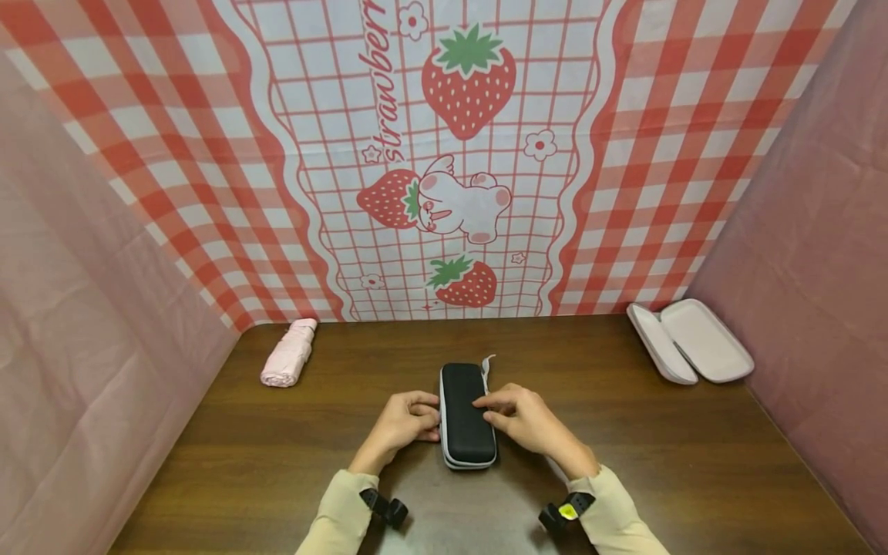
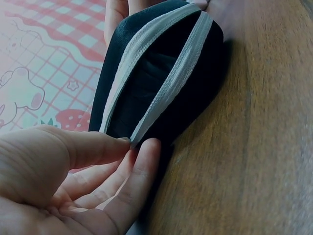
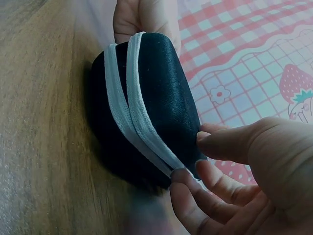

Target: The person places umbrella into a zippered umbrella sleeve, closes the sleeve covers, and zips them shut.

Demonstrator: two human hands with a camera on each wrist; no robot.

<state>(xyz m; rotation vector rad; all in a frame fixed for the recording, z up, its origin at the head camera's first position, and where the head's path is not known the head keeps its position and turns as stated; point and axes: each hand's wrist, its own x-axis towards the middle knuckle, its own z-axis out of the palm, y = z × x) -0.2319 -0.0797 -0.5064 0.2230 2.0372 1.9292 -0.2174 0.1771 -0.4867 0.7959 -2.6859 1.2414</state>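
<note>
A black hard-shell zip case [image 1: 468,416] with pale grey zipper edges lies on the table, its long side running away from me. Its zipper is undone, and a dark gap [image 2: 146,83] shows between the two zipper tapes in the left wrist view. My left hand [image 1: 408,420] pinches the zipper edge on the case's left side between thumb and finger. On the right, my right hand [image 1: 520,416] holds the lid, thumb on its side and fingertips [image 3: 179,177] at the zipper edge. A light strap [image 1: 488,366] sticks up at the far right corner.
A rolled pink cloth-like bundle [image 1: 290,353] lies at the back left of the wooden table [image 1: 333,354]. An open pale case [image 1: 708,339] lies spread at the back right. A strawberry-print cloth [image 1: 444,154] hangs behind, with pink cloths at both sides.
</note>
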